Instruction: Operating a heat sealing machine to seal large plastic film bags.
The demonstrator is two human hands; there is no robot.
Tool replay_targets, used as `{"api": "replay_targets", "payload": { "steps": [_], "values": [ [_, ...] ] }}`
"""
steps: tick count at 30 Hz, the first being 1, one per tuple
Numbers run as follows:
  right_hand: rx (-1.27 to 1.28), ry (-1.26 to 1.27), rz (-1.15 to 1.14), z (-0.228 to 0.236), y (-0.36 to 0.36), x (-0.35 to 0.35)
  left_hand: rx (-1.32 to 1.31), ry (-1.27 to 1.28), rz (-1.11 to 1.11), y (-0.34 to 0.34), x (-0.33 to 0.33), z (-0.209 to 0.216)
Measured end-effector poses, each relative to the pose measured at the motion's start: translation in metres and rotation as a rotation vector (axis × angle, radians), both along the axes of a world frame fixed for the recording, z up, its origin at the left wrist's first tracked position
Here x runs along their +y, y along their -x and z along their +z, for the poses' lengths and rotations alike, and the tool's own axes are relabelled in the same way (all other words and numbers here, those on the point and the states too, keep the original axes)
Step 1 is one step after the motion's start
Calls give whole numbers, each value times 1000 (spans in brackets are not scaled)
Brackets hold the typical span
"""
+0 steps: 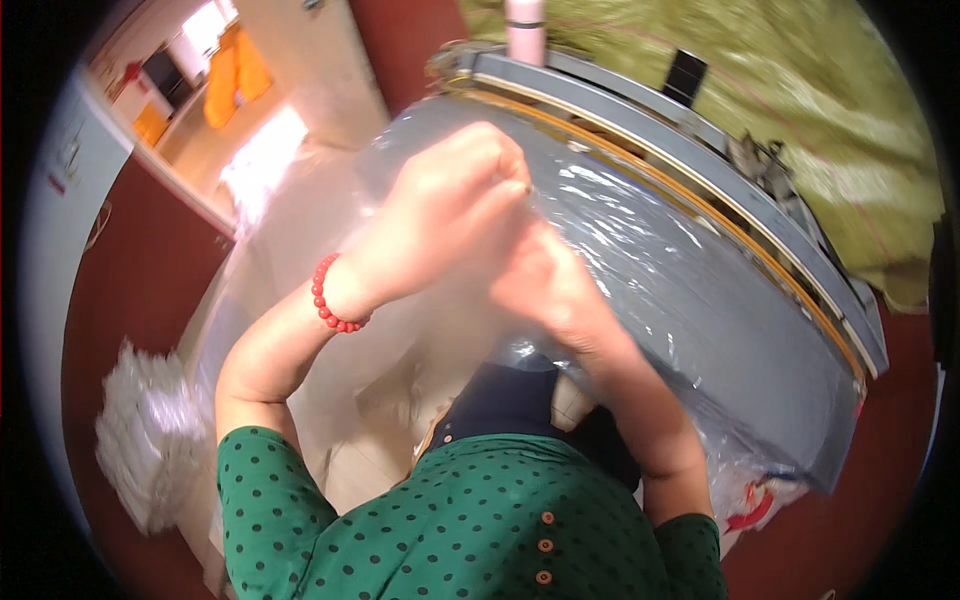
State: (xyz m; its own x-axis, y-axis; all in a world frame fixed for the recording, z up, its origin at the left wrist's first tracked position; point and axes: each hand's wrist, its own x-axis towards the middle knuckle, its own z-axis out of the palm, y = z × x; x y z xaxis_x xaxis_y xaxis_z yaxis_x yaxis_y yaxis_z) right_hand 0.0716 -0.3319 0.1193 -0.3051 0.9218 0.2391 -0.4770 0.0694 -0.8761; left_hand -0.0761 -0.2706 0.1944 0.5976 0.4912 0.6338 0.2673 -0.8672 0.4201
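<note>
My left hand [460, 190], with a red bead bracelet [326, 300] at the wrist, is raised over the near side of the worktable, closed in a fist. Hazy clear plastic film [300, 215] spreads below and to the left of it, and the fist appears to grip this film. My right hand [545, 285] is close against the left one, a little nearer and to the right. Motion blurs its fingers, and the left hand partly covers them, so their grip does not show. More clear film lies shiny and wrinkled on the grey tabletop [740, 330].
A long grey metal bar with an orange strip [690, 195] runs along the table's far edge. A pink bottle [525, 35] and a black flat object [685, 78] stand by it. Yellow-green sheeting [830, 130] lies beyond. Bundled clear plastic [150, 440] is at left; a red-handled item [750, 508] at right.
</note>
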Motion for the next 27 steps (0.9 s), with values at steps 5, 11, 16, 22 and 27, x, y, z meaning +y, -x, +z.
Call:
{"api": "replay_targets", "payload": {
  "steps": [5, 11, 16, 22, 27],
  "values": [
    [-566, -126, 186, -36, -59, -49, -291, 91, 159, -24, 50, 30],
    [-1116, 333, -673, -59, -257, -187, -240, 333, 243, -20, 85, 5],
    [-408, 77, -1531, -11, -365, -294, -83, 825, -151, -102, 57, -40],
    [-555, 48, -2005, -26, -416, -333, -465, 986, -479, -215, 53, -78],
    [-723, 690, -1885, -105, -444, -350, 93, 1094, -244, -264, 51, -150]
  ]
}}
